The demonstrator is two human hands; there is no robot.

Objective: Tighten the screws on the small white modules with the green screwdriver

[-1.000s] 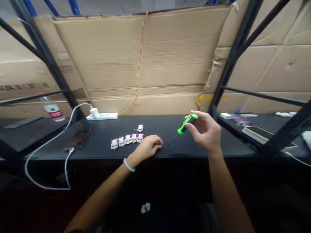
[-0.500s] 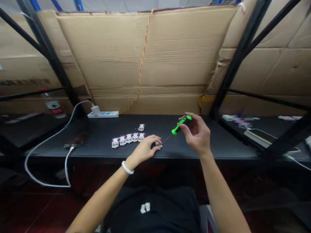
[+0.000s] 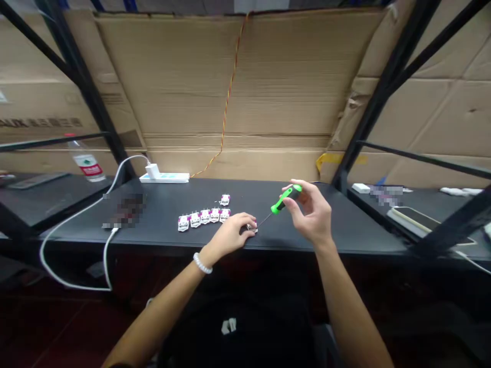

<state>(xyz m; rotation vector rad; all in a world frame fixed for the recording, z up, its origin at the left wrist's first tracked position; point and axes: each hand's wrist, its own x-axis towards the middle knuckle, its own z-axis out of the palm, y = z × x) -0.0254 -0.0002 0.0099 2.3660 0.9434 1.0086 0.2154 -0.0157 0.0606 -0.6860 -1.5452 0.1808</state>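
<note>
My left hand (image 3: 235,233) rests on the black tabletop, its fingers closed on a small white and purple plastic part (image 3: 252,228) that they partly cover. In my right hand (image 3: 312,210) is a green and black screwdriver (image 3: 287,198), gripped by the handle between thumb and fingers. Its thin shaft slants down to the left, and the tip meets the small part or lies right beside it; I cannot tell which. Left of my left hand, several similar white and purple parts (image 3: 205,216) lie in a row. One more such part (image 3: 225,200) sits just behind the row's right end.
A white power strip (image 3: 171,178) with a plugged-in charger lies at the back left. Its white cable loops over the table's front edge. A water bottle (image 3: 89,164) stands far left, and a phone-like device (image 3: 431,223) lies right. Black shelf posts (image 3: 368,117) flank the table.
The camera view has shifted slightly. Both hands, the screwdriver and the small parts keep nearly the same places.
</note>
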